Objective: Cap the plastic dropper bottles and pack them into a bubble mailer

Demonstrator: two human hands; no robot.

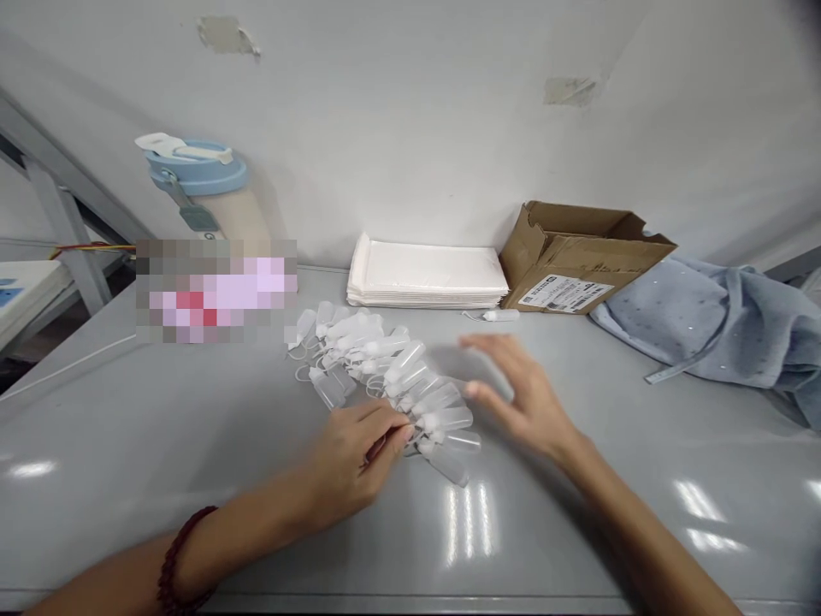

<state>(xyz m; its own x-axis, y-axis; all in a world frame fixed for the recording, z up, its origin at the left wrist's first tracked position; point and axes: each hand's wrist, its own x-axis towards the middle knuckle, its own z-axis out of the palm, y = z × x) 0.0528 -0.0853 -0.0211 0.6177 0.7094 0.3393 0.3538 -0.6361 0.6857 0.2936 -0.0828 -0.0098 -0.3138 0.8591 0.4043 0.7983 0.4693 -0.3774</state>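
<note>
A pile of small clear plastic squeeze bottles (pixel 385 351) with white caps and thin cap loops lies spread across the middle of the grey table. My left hand (pixel 359 449) is at the pile's near end, thumb and fingers pinched on the thin loop of a squeeze bottle (pixel 445 464); the fingers partly hide the grip. Just right of the pile hovers my right hand (pixel 522 398), fingers apart and slightly blurred, holding nothing I can see. Its thumb is close to the nearest bottles. One separate squeeze bottle (pixel 501 316) lies farther back.
White padded envelopes (pixel 436 269) are stacked by the wall, beside an open cardboard box (pixel 570 261). Blue-grey fabric (pixel 711 325) lies at right. A tumbler with a blue lid (pixel 198 167) stands back left, behind a pixelated patch. A white cable (pixel 70 364) crosses the table's left side.
</note>
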